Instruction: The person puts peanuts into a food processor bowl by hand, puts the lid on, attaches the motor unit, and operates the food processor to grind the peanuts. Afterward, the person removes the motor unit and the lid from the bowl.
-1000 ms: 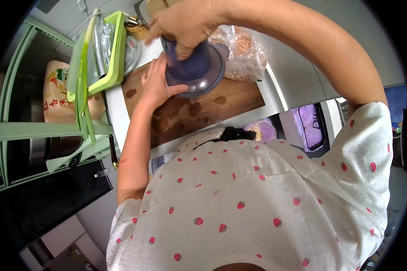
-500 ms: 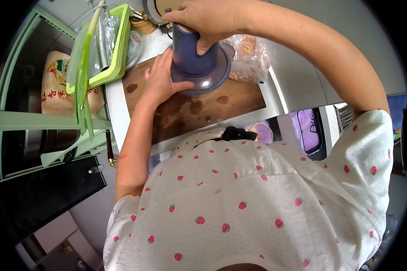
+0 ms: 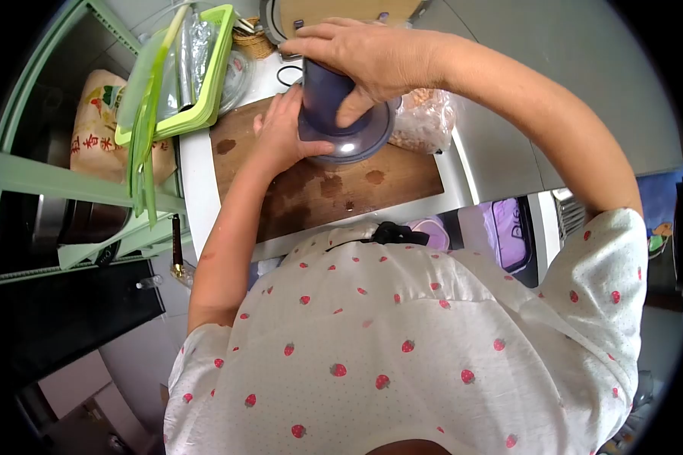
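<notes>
A translucent dark-blue piece of kitchenware (image 3: 334, 95), with a tall cylinder rising from a wide round flange, stands on a brown wooden cutting board (image 3: 303, 201). My left hand (image 3: 284, 136) braces the flange from the left, its thumb lying over the front rim and its fingers along the side. From above, my right hand (image 3: 364, 61) grips the cylinder, with its thumb down the near side and its fingers across the top. Water stains mark the board. What lies beneath the flange is hidden.
To the right of the board sits a clear plastic bag (image 3: 425, 125) of reddish-brown pieces. On the left are a green basket (image 3: 218, 83), long green scallions (image 3: 144, 144) and a printed rice sack (image 3: 95, 144). A green metal rack (image 3: 53, 178) stands beside the white counter.
My right hand has shifted a little around the top of the cylinder, its palm now covering more of it. My left hand stays on the flange. The whole view has shifted slightly.
</notes>
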{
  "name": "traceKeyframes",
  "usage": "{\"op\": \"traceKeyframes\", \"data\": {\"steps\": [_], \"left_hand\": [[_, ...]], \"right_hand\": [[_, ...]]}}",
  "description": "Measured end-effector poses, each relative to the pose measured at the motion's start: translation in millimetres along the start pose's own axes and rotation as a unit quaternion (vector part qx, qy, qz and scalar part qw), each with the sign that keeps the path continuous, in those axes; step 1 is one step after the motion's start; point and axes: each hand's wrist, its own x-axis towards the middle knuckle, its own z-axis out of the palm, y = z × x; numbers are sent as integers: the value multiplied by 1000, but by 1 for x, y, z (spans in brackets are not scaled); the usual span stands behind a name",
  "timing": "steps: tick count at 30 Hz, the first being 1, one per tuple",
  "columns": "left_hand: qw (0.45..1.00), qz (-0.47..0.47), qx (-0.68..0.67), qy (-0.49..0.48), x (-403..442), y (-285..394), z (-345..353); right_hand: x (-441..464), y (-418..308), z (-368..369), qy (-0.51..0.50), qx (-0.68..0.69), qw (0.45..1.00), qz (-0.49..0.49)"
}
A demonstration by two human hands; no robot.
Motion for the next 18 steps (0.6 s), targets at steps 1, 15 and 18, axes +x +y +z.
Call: {"op": "traceKeyframes", "data": {"steps": [1,15,18], "left_hand": [[1000,-6,-5,4,-1,-1,0],[999,5,-5,33,-5,-8,6],[999,-16,-8,38,-6,-8,8]], "right_hand": [[5,-5,-3,-20,39,993,113],[1,10,-6,-117,161,975,97],[6,1,-11,-108,130,977,131]]}}
